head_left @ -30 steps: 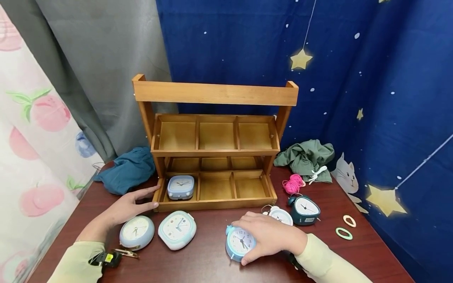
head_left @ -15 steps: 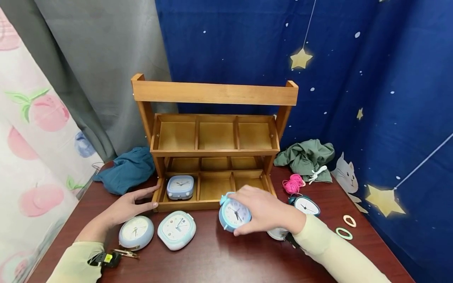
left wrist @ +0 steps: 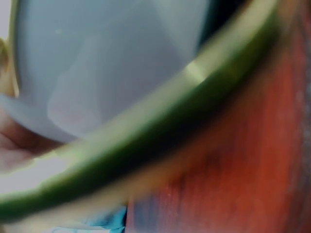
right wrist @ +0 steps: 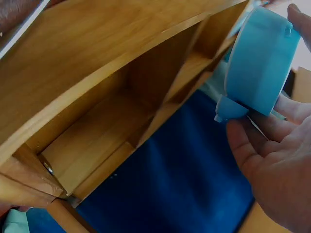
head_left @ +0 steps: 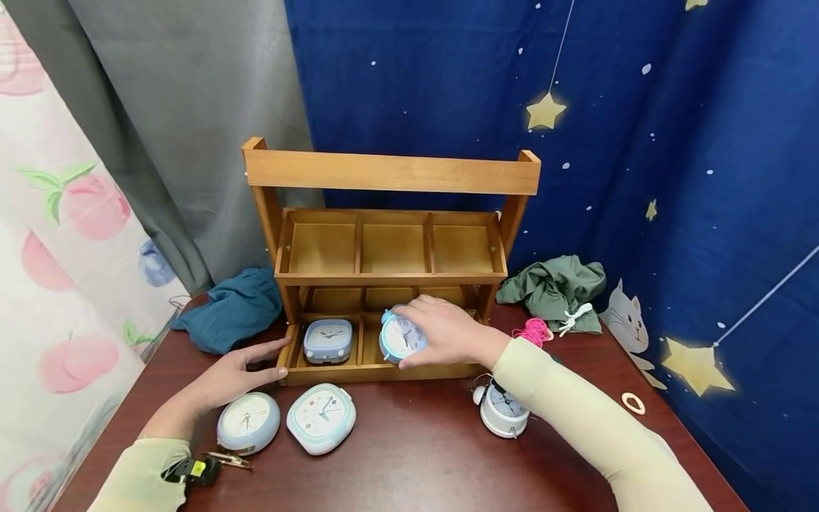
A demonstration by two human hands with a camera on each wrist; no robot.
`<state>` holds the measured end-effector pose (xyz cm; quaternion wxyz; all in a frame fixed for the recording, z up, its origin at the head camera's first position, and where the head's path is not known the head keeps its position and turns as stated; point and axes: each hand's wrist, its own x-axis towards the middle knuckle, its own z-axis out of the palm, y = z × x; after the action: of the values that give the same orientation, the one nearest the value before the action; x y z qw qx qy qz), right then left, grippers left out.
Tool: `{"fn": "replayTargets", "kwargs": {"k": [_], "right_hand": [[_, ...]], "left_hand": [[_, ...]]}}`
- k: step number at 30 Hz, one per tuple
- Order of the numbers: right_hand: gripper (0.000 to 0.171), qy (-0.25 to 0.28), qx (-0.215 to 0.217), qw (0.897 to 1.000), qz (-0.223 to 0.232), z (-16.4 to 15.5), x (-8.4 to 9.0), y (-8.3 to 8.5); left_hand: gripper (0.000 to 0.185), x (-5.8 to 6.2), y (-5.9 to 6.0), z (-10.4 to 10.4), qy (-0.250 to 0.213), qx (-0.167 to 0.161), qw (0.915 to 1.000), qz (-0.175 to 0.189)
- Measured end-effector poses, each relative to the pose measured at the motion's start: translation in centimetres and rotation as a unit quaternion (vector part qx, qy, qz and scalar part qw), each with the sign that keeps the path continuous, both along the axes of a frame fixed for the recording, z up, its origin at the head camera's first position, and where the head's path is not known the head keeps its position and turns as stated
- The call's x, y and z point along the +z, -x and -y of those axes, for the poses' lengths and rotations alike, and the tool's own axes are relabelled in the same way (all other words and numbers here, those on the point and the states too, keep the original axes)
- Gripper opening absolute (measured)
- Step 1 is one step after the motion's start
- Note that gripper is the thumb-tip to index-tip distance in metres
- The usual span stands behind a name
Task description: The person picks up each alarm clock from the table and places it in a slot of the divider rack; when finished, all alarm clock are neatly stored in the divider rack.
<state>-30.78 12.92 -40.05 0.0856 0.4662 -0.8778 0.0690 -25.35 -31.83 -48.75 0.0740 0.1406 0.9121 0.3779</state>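
My right hand (head_left: 446, 333) grips a light blue alarm clock (head_left: 401, 337) over the middle lower compartment of a wooden shelf (head_left: 392, 171). In the right wrist view the clock's blue side (right wrist: 262, 60) and one bell (right wrist: 230, 108) show between thumb and fingers. My left hand (head_left: 225, 375) touches the shelf's lower left side with its fingertips. A blue square clock (head_left: 328, 340) sits in the lower left compartment. A round pale blue clock (head_left: 248, 422) and a mint rounded-square clock (head_left: 321, 418) lie on the table before the shelf. The left wrist view is too blurred to read.
A white alarm clock (head_left: 503, 412) stands beneath my right forearm. A teal cloth (head_left: 230, 311) lies left of the shelf, a green cloth (head_left: 557, 291) and pink yarn (head_left: 532, 332) right of it. A cream ring (head_left: 633, 404) lies near the right edge.
My right hand has lifted the light blue alarm clock from the table and carried it forward and slightly left to the lower shelf. The left hand has stayed in place.
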Motion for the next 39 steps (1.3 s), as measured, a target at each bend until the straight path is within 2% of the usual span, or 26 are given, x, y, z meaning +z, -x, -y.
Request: {"fn": "replayTargets", "kwargs": {"k": [9, 18, 28, 35, 39], "right_hand": [[0.101, -0.052, -0.028, 0.998, 0.017, 1.7, -2.1, 2.8], [0.098, -0.071, -0.037, 0.997, 0.011, 2.4, -3.8, 4.0], [0.097, -0.069, -0.009, 0.997, -0.025, 2.6, -4.6, 3.8], [0.1, -0.064, -0.012, 0.998, -0.018, 2.2, -4.7, 3.8], [0.097, -0.046, -0.025, 0.999, -0.006, 1.5, -3.8, 3.5]], "left_hand": [[0.076, 0.1, 0.0, 0.0, 0.004, 0.0, 1.0, -0.003], [0.076, 0.0, 0.0, -0.1, 0.001, 0.0, 1.0, -0.005], [0.077, 0.1, -0.1, -0.1, 0.004, 0.001, 1.0, -0.002], [0.078, 0.1, -0.2, -0.1, 0.008, 0.002, 1.0, 0.001], [0.079, 0.1, 0.0, 0.0, 0.007, 0.001, 1.0, 0.0]]}}
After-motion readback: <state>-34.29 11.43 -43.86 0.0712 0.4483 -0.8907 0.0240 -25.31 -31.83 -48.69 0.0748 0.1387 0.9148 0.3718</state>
